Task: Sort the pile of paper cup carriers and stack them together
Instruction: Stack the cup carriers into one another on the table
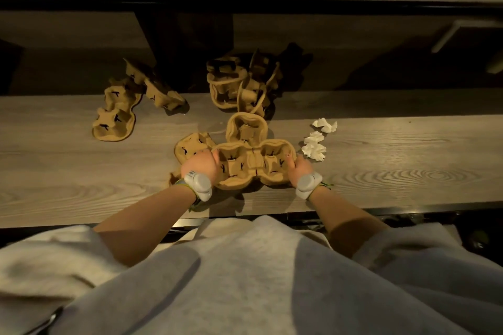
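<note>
A brown pulp cup carrier (253, 163) lies on the wooden table (81, 187) right in front of me. My left hand (200, 164) grips its left end and my right hand (299, 167) grips its right end. Another carrier (190, 148) pokes out from under it on the left, and one (246, 128) touches its far side. A tangled pile of carriers (239, 84) sits farther back. Two more carriers (114, 117) (155, 87) lie at the far left.
Three crumpled white tissues (315, 141) lie just right of the held carrier. The table's near edge (353, 208) runs close to my body. A dark ledge and wall panel (190, 24) rise behind the table. A pale bar (446, 35) shows at the far right.
</note>
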The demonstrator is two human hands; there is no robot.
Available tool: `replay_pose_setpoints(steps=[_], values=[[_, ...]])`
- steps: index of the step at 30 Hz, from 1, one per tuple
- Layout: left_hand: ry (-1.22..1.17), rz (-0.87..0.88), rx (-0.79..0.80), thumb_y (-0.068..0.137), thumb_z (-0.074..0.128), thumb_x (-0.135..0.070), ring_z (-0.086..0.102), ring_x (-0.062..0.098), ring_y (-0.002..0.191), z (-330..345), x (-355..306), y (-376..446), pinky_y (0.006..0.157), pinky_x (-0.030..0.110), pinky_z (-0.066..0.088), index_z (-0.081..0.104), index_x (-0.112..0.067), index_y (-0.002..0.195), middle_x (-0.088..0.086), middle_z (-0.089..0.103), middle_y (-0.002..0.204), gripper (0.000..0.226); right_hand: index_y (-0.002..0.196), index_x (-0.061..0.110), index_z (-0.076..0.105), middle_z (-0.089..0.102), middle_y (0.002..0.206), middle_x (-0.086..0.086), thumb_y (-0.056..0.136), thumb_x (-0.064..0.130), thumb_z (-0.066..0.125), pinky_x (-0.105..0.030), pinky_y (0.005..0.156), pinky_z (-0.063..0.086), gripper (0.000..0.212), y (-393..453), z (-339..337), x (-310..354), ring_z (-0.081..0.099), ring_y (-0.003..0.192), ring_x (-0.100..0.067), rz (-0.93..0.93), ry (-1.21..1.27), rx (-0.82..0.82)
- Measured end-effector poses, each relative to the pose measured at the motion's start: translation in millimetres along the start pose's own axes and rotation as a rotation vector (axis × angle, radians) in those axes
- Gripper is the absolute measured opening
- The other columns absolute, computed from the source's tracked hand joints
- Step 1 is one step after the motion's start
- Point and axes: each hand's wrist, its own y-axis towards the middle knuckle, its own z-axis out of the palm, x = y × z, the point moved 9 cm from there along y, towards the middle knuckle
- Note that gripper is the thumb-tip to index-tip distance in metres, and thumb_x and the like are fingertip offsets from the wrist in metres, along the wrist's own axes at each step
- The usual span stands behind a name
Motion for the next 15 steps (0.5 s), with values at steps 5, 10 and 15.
replay_pose_setpoints(steps=[5,10,15], values=[[-0.033,0.133,-0.060,0.101,0.018,-0.041,0.062,0.033,0.081,-25.3,-2.7,25.2,0.071,0.035,0.047,0.064,-0.004,0.087,0.016,0.067,0.089,0.060,0.128,0.004,0.053,0.056,0.129,-0.022,0.096,0.054,0.027,-0.043,0.100,0.041,0.065,2.7,-0.1,-3.8,0.052,0.118,-0.039,0.021,0.038,0.000],[-0.083,0.013,0.111,0.101,0.017,-0.044,0.061,0.034,0.084,-43.6,-4.5,66.0,0.078,0.038,0.047,0.063,-0.001,0.100,0.024,0.066,0.098,0.063,0.114,0.005,0.063,0.061,0.122,-0.020,0.096,0.056,0.027,-0.038,0.096,0.039,0.066,6.1,-9.7,3.5,0.055,0.113,-0.036,0.073,0.171,-0.053],[-0.965,-0.350,0.230,0.097,0.035,-0.048,0.060,0.029,0.077,-58.1,-11.8,106.6,0.060,0.026,0.044,0.055,-0.006,0.121,0.016,0.061,0.091,0.053,0.091,0.006,0.066,0.066,0.108,-0.020,0.096,0.054,0.031,-0.037,0.091,0.042,0.060,8.6,-19.7,10.1,0.059,0.101,-0.035,0.094,0.285,-0.148]])
